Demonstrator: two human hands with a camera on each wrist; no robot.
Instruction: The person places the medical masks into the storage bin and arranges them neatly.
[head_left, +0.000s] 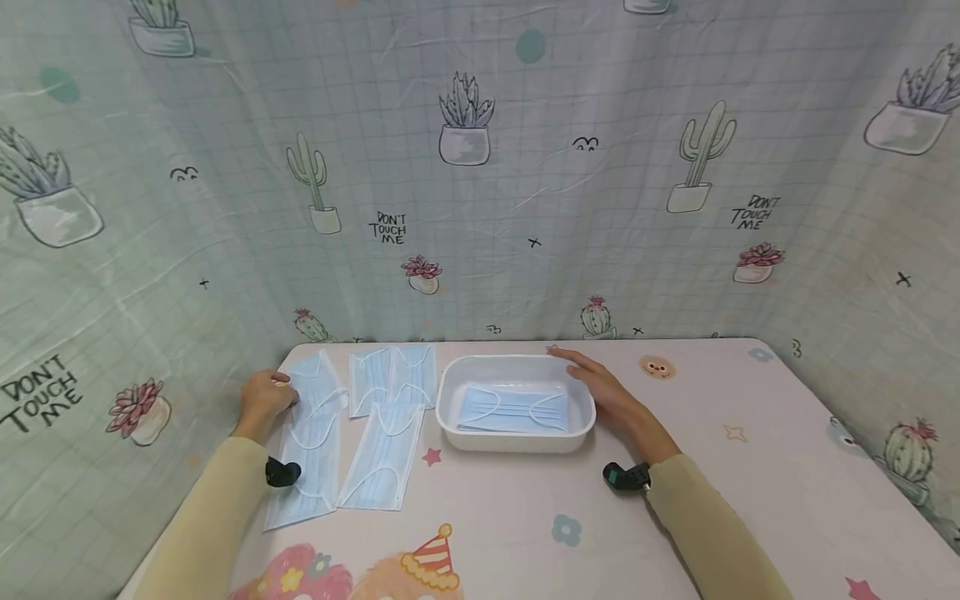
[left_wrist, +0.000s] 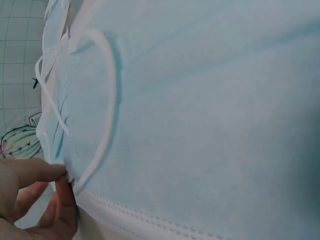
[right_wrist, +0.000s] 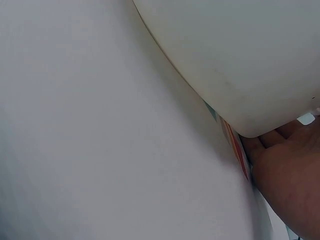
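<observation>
My left hand [head_left: 267, 402] is at the far left of the table. In the left wrist view, its thumb and fingers pinch the corner of a light-blue disposable face mask [left_wrist: 200, 125] by an ear loop. That mask [head_left: 313, 421] lies lengthwise, loops up. My right hand [head_left: 606, 392] grips the back right corner of a white plastic container [head_left: 517, 443], with fingers against its outer wall. Part of those fingers is hidden by the container [right_wrist: 240, 60] in the right wrist view. Inside it lies a blue face mask [head_left: 517, 411] with white loops.
Between the left hand and the container lie more face masks: one in front [head_left: 381, 467] at a slant, and others [head_left: 371, 375] behind it, partly overlapped. The pink printed table [head_left: 712, 500] extends to the right. A patterned curtain [head_left: 540, 200] stands behind and at both sides.
</observation>
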